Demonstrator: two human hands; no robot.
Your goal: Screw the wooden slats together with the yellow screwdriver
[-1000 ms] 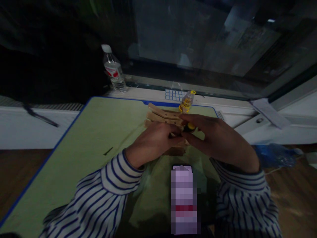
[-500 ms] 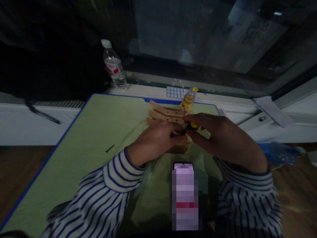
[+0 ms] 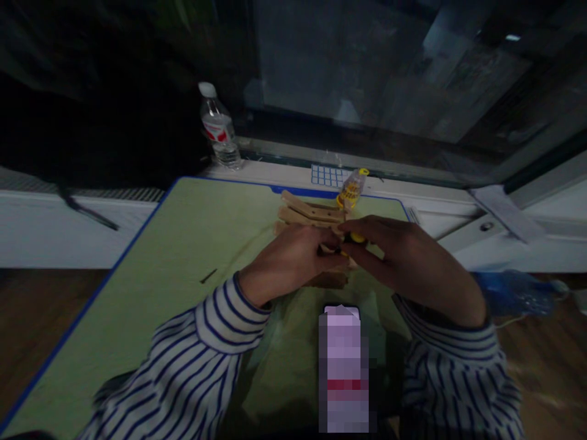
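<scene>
While we look down at a pale green table [image 3: 156,244] with a blue rim, our right hand [image 3: 408,253] pinches a short yellow-and-black handle [image 3: 358,238] between thumb and fingertips. Our left hand [image 3: 288,260] curls close beside it, over some angled wooden pieces [image 3: 316,212] with small holes; its fingertips are hidden, so we cannot tell what it grips. These pieces sit toward the far edge, right of the middle. Whatever the handle ends in is out of sight, and we judge that a slanted push could make it slip into our left fingers, while a loosened left hand could let the wood shift. Dim light makes either likelier. A thin dark screw-like piece [image 3: 208,276] lies loose to the left, near our striped sleeve [image 3: 206,342], which could sweep it away. On the near side lies a phone [image 3: 346,366], its screen blurred out. Beyond the table runs a white sill under a dark window, carrying a water bottle [image 3: 221,131] on the left and a blue-lined sheet [image 3: 326,175]; a clear yellow-trimmed container [image 3: 352,188] stands at the far edge. Low on the right, a blue plastic bottle [image 3: 518,293] rests by the brown floor.
</scene>
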